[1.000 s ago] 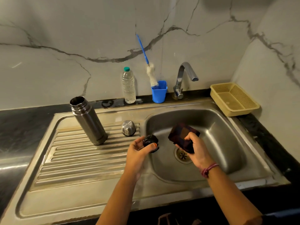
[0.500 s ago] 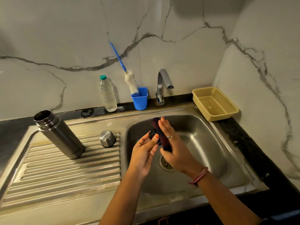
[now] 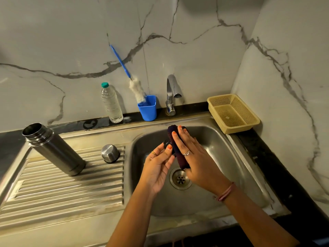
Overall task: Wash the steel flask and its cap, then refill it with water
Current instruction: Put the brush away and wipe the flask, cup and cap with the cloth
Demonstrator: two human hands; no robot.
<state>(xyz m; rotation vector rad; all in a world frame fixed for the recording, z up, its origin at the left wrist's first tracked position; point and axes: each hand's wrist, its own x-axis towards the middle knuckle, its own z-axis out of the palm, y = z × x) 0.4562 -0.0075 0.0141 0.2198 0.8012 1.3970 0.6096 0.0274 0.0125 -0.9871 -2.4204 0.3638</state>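
The open steel flask (image 3: pixel 53 148) stands uncapped on the ribbed drainboard at the left. Its steel outer cap (image 3: pixel 110 153) sits upside down on the drainboard near the basin. Over the sink basin (image 3: pixel 222 157) my left hand (image 3: pixel 156 166) pinches a small black inner cap (image 3: pixel 166 143), mostly hidden by the fingers. My right hand (image 3: pixel 194 157) holds a dark purple scrub pad (image 3: pixel 173 141) pressed against that cap.
A steel tap (image 3: pixel 171 93) stands behind the basin, with no water running. A blue cup (image 3: pixel 147 107) holds a bottle brush (image 3: pixel 137 90). A clear plastic water bottle (image 3: pixel 111 104) stands on the back ledge. A yellow basket (image 3: pixel 233 113) sits at the right.
My hands have come together over the basin: the scrub pad, held apart a second ago, now lies against the black cap. The view has shifted right and down.
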